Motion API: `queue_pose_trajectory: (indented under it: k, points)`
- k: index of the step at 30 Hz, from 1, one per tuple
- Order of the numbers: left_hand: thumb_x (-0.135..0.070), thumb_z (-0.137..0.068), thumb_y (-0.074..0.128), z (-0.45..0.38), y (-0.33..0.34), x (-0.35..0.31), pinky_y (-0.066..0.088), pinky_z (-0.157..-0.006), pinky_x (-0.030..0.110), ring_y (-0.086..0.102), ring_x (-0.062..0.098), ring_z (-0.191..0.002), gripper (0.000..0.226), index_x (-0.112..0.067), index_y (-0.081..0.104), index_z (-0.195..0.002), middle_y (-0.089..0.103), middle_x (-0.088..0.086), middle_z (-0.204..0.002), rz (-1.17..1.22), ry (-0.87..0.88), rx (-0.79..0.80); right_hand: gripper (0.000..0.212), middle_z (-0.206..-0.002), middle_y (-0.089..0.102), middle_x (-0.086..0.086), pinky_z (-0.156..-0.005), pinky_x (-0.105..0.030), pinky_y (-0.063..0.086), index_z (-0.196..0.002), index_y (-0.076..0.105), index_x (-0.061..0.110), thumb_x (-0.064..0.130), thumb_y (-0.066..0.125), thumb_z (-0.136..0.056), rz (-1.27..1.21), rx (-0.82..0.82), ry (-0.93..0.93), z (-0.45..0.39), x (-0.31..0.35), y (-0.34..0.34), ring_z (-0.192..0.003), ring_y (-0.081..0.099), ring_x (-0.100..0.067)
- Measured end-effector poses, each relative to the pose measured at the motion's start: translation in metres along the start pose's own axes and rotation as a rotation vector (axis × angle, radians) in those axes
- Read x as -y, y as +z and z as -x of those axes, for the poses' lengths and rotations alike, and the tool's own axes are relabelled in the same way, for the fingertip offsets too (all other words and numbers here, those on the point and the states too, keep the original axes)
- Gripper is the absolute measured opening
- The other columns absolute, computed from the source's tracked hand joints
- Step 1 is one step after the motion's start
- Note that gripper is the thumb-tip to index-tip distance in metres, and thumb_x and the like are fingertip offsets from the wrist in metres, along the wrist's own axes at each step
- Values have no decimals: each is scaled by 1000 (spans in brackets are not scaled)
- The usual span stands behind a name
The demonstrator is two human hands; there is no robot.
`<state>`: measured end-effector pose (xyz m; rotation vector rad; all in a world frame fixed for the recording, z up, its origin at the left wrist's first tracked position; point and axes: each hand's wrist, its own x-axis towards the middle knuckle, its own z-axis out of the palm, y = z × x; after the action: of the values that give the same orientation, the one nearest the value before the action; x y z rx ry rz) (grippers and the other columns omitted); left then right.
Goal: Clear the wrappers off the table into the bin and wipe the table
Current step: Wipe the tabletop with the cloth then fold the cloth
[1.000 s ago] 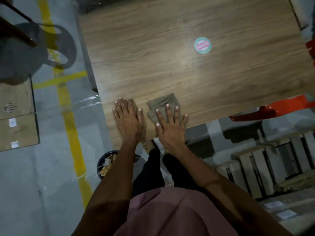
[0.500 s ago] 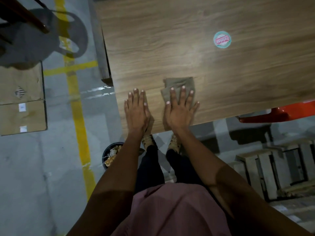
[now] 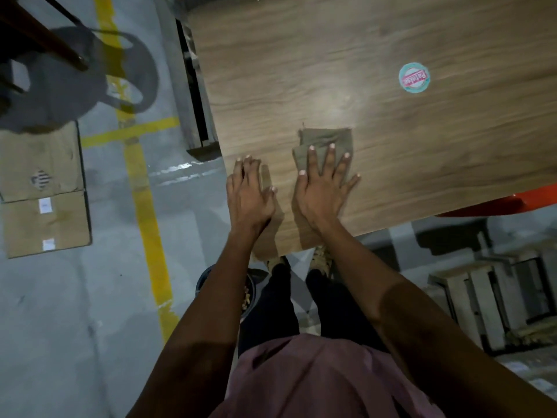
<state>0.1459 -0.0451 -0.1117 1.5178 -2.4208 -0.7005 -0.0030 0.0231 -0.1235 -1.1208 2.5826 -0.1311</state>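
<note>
A folded olive-grey cloth (image 3: 327, 138) lies on the wooden table (image 3: 376, 116) near its front left corner. My right hand (image 3: 324, 188) presses flat on the cloth with straight, spread fingers, covering its near half. My left hand (image 3: 251, 191) rests flat on the bare wood just left of the cloth, at the table's left edge, holding nothing. A round teal and pink sticker (image 3: 413, 77) sits further back on the right. A dark bin (image 3: 250, 289) with scraps inside stands on the floor under the front edge, mostly hidden by my left arm.
Flattened cardboard (image 3: 42, 188) lies on the grey floor at left, beside a yellow floor line (image 3: 144, 200). A dark chair (image 3: 36, 40) stands at the far left. A red chair (image 3: 497, 203) sits at the table's right front edge, with pale wooden crates (image 3: 482, 297) beyond.
My right hand has slid the cloth forward and slightly right across the table, away from the front edge. My left hand stays flat beside it.
</note>
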Motion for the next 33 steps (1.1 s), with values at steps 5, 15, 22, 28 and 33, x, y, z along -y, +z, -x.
queue_pose_trajectory:
  k: [5, 15, 22, 28, 33]
  points:
    - [-27, -99, 46, -22, 6, 5, 33, -114, 46, 39, 31, -142, 46, -8, 50, -141, 48, 14, -150, -92, 45, -24, 60, -174, 4, -2, -120, -70, -2, -163, 13, 41, 51, 24, -105, 35, 12, -211, -11, 11, 3, -159, -4, -35]
    - [-22, -103, 37, -83, 7, 0, 25, -120, 46, 34, 33, -146, 48, -9, 46, -148, 46, 11, -154, -212, -71, -28, 61, -173, 8, -4, -120, -72, 2, -163, 16, 41, 51, 28, -104, 67, -5, -305, -65, 34, -4, -159, -1, -37]
    - [-25, -102, 34, -126, 9, -15, 18, -123, 47, 25, 31, -151, 54, -10, 37, -154, 38, 11, -159, -230, -120, 27, 61, -174, 1, -5, -117, -74, -5, -164, 12, 38, 49, 24, -105, 7, 0, -83, -109, 53, -15, -158, -8, -39]
    - [-28, -104, 32, -167, 5, -7, 19, -123, 51, 23, 35, -153, 56, -7, 32, -156, 33, 15, -162, -313, -181, -4, 60, -174, 4, -3, -121, -71, -1, -163, 13, 40, 50, 25, -106, 58, -3, -209, -158, 50, -28, -159, -5, -38]
    - [-31, -104, 29, -198, 5, -4, 13, -125, 50, 16, 33, -155, 59, -8, 26, -159, 23, 14, -166, -309, -218, -8, 62, -174, 2, -5, -118, -73, -3, -164, 13, 39, 50, 25, -104, 50, -4, -174, -186, 79, -30, -158, -7, -40]
